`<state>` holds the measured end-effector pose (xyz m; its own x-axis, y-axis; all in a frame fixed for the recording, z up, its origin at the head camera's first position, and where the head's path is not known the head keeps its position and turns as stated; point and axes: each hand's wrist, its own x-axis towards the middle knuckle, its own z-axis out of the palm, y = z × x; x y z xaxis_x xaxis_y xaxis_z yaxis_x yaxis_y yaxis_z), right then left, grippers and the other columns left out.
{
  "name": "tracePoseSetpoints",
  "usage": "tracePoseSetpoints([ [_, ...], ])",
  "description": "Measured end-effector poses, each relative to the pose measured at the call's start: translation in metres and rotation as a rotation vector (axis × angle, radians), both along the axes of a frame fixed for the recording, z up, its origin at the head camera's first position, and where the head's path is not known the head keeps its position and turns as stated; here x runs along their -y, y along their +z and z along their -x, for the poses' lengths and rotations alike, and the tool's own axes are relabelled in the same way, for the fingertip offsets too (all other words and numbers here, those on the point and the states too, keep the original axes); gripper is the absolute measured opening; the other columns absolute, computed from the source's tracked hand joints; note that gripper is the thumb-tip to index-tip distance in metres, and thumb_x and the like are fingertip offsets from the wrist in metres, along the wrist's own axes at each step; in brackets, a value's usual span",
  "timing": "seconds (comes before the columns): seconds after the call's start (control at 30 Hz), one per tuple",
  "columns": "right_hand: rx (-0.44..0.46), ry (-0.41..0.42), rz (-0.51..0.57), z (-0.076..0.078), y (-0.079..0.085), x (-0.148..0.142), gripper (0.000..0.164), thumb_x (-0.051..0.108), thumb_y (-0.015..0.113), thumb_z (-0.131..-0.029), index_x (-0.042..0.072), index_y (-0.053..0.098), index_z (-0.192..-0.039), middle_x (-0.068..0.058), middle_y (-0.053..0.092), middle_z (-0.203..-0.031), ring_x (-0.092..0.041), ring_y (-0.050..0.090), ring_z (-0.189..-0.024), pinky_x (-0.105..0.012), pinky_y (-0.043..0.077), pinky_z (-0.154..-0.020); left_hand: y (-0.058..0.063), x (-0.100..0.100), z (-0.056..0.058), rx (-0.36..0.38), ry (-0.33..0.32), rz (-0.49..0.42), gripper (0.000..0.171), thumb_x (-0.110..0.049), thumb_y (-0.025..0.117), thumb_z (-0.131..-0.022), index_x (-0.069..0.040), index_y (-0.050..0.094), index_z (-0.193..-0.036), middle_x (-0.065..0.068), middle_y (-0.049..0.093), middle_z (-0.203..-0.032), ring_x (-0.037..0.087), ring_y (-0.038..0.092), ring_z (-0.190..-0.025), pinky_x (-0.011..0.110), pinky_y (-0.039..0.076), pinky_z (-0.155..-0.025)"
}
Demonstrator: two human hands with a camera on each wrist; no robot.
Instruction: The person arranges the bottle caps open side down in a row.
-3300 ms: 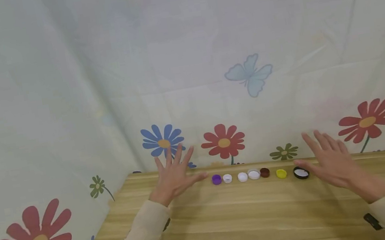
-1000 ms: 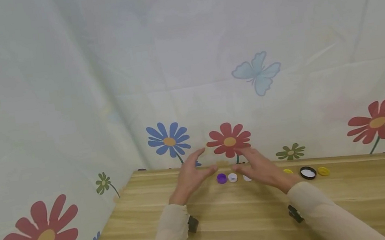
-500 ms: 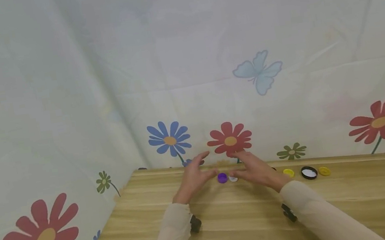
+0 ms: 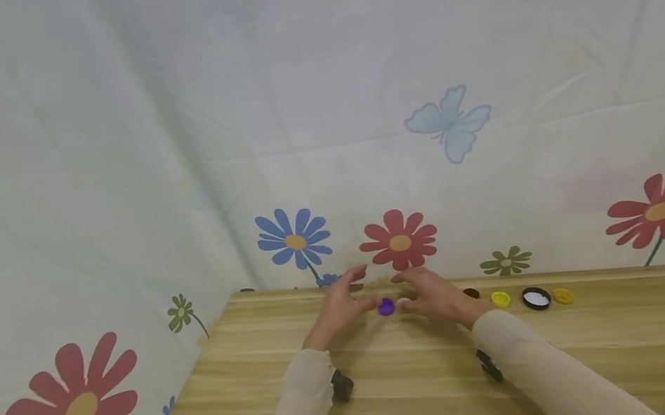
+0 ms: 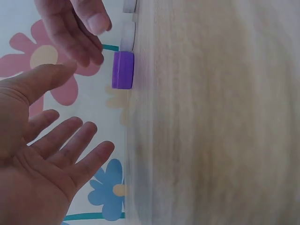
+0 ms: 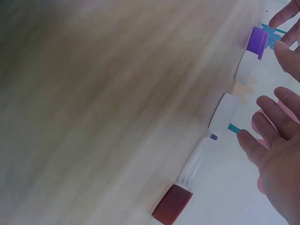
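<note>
A row of small bottle caps lies along the back of the wooden table. My left hand [image 4: 342, 309] hovers just left of the purple cap [image 4: 386, 307], its fingers spread and relaxed with nothing in them, as the left wrist view shows. My right hand [image 4: 434, 296] is to the right of that cap, fingers loosely bent and holding nothing. Its thumb overlaps the first white cap [image 4: 404, 304] in the head view. Under the right hand, the right wrist view shows another white cap [image 6: 223, 112], a clear cap [image 6: 194, 159] and the brown cap [image 6: 172, 205].
Farther right in the row are a yellow cap [image 4: 501, 299], a black-rimmed lid [image 4: 537, 298] with a white inside, and a darker yellow cap [image 4: 563, 296]. A flower-printed curtain [image 4: 321, 124] hangs right behind the table [image 4: 410, 395].
From wide apart, both hands have come together around the purple cap; the right hand travelled far left. In the last second it edged farther left, over the white caps. The caps stay in their row.
</note>
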<state>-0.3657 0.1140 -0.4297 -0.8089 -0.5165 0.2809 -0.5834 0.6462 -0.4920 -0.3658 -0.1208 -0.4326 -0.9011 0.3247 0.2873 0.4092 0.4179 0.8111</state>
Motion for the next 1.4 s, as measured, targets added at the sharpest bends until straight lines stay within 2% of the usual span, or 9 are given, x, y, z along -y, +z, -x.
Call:
tracePoseSetpoints([
  [0.17, 0.008, 0.011, -0.016, 0.003, -0.004, 0.005, 0.045, 0.012, 0.079, -0.095, -0.008, 0.064, -0.133, -0.024, 0.066, -0.134, -0.047, 0.057, -0.131, -0.059, 0.042, -0.113, -0.005, 0.000, 0.002, 0.015, -0.023, 0.010, 0.068, -0.007, 0.082, -0.092, 0.006, 0.051, -0.151, 0.029, 0.061, -0.142, 0.046, 0.062, -0.127, 0.052, 0.054, -0.103],
  [0.37, 0.024, 0.004, -0.038, 0.005, -0.006, 0.010, 0.044, 0.010, 0.081, -0.093, -0.007, 0.066, -0.131, -0.022, 0.069, -0.131, -0.044, 0.061, -0.127, -0.056, 0.046, -0.110, -0.011, 0.000, 0.006, 0.018, -0.051, 0.033, 0.053, -0.001, 0.081, -0.092, 0.013, 0.060, -0.139, 0.030, 0.069, -0.126, 0.042, 0.071, -0.114, 0.045, 0.059, -0.095],
  [0.5, 0.048, 0.008, -0.034, 0.006, -0.006, 0.013, 0.043, 0.008, 0.081, -0.091, -0.006, 0.067, -0.130, -0.022, 0.070, -0.129, -0.043, 0.064, -0.124, -0.055, 0.049, -0.108, -0.013, 0.000, 0.006, 0.028, -0.037, 0.077, 0.045, -0.002, 0.081, -0.093, 0.010, 0.066, -0.133, 0.022, 0.074, -0.121, 0.034, 0.073, -0.112, 0.041, 0.059, -0.095],
  [0.7, 0.075, -0.016, -0.043, 0.009, -0.006, 0.018, 0.037, 0.009, 0.083, -0.091, -0.002, 0.072, -0.123, -0.017, 0.074, -0.120, -0.037, 0.068, -0.116, -0.052, 0.052, -0.104, -0.012, 0.000, 0.004, 0.057, -0.003, 0.135, 0.033, -0.004, 0.081, -0.093, 0.003, 0.074, -0.125, 0.012, 0.077, -0.118, 0.027, 0.071, -0.112, 0.043, 0.056, -0.100],
  [1.1, 0.089, -0.047, -0.040, 0.007, -0.004, 0.024, 0.021, 0.007, 0.082, -0.092, 0.002, 0.076, -0.112, -0.011, 0.076, -0.110, -0.032, 0.070, -0.109, -0.048, 0.054, -0.101, -0.013, -0.002, 0.005, 0.055, -0.024, 0.138, 0.030, 0.002, 0.078, -0.092, 0.004, 0.075, -0.122, 0.011, 0.079, -0.111, 0.025, 0.074, -0.106, 0.041, 0.057, -0.097],
  [1.4, 0.039, 0.001, -0.015, 0.008, -0.005, 0.023, 0.019, 0.006, 0.083, -0.090, 0.004, 0.078, -0.108, -0.008, 0.077, -0.105, -0.030, 0.071, -0.104, -0.048, 0.056, -0.098, -0.012, -0.002, 0.006, 0.022, -0.038, 0.139, 0.023, 0.002, 0.080, -0.090, 0.000, 0.080, -0.113, 0.009, 0.080, -0.105, 0.022, 0.074, -0.099, 0.036, 0.057, -0.093],
])
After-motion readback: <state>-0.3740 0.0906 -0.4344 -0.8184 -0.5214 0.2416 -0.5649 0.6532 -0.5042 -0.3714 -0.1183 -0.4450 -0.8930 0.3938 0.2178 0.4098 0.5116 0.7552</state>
